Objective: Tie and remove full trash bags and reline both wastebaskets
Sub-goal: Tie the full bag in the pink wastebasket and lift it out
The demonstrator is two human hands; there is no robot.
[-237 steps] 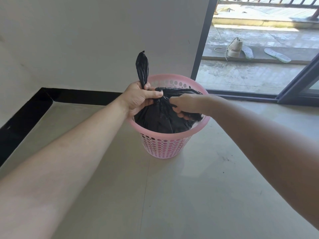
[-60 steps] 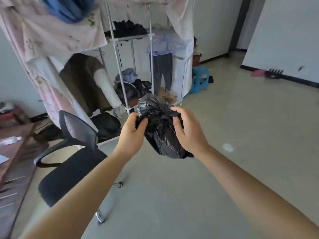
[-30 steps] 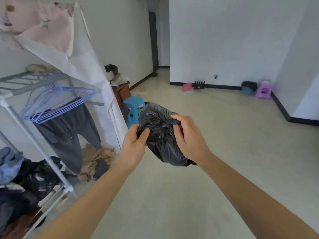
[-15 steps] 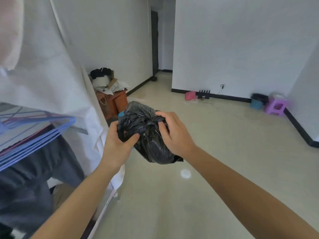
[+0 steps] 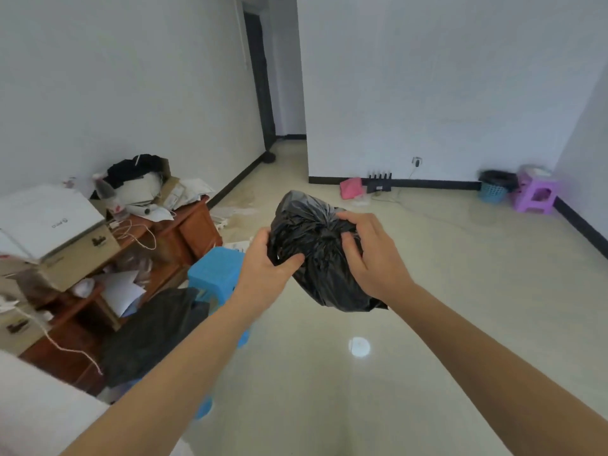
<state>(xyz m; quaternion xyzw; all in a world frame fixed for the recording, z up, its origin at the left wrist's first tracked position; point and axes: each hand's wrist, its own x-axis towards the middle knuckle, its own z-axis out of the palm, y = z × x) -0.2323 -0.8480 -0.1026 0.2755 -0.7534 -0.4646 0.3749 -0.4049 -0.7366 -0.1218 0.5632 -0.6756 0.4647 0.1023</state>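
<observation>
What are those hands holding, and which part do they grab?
Both hold one crumpled black plastic trash bag in mid-air. The left hand grips its left side; the right hand grips its upper right, beside the knotted top.

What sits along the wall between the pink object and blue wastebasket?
Head view: a black pronged device and cable by the pink object; otherwise bare floor to the blue wastebasket.

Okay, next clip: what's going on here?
A person holds a full black trash bag, gathered shut at the top, in mid-air over the floor. The left hand grips its left side, the right hand curls over its top right. Across the room a blue wastebasket with a dark liner in it stands beside a purple stool.
</observation>
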